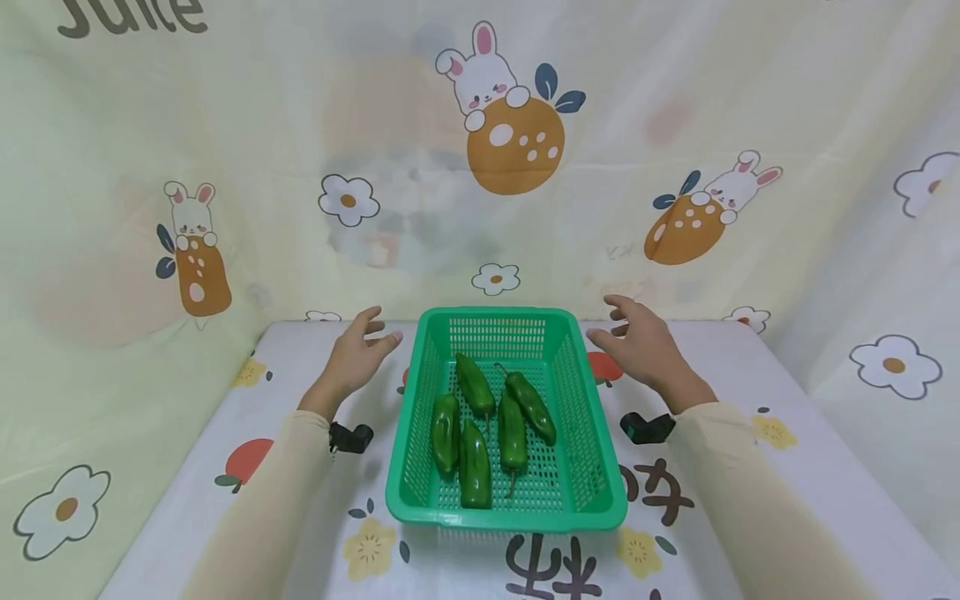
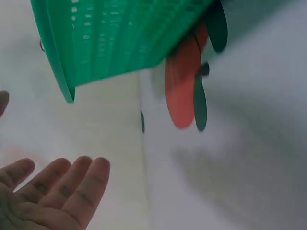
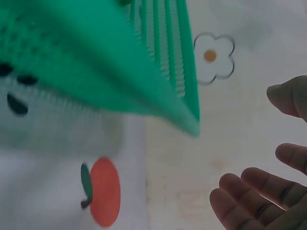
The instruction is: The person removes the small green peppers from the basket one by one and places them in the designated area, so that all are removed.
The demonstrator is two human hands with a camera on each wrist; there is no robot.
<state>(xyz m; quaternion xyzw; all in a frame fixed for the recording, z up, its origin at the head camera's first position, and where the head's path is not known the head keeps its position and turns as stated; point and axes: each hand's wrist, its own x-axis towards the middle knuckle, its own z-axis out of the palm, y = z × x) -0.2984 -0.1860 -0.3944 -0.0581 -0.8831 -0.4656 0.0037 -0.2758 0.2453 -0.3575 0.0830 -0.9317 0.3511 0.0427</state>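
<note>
A green plastic basket [image 1: 585, 417] with a perforated floor and walls stands on the table in the head view. Several green chili peppers [image 1: 512, 433] lie loose inside it, toward the left and middle. To the basket's left my left hand [image 1: 357, 357] hovers with relaxed fingers, apart from the rim. My right hand [image 1: 643, 343] is held off the basket's right side in the same way. Both wrist views show the basket's wall [image 2: 115, 38] near the hands, with bare palms and loosely extended fingers [image 3: 249, 201] touching nothing.
A printed cloth [image 1: 300, 517] with fruit, flowers and dark characters covers the table. Behind it hangs a pale curtain [image 1: 420, 250] with rabbit and flower prints, and similar sheets rise on both sides. A small black device [image 1: 649, 427] sits at each wrist.
</note>
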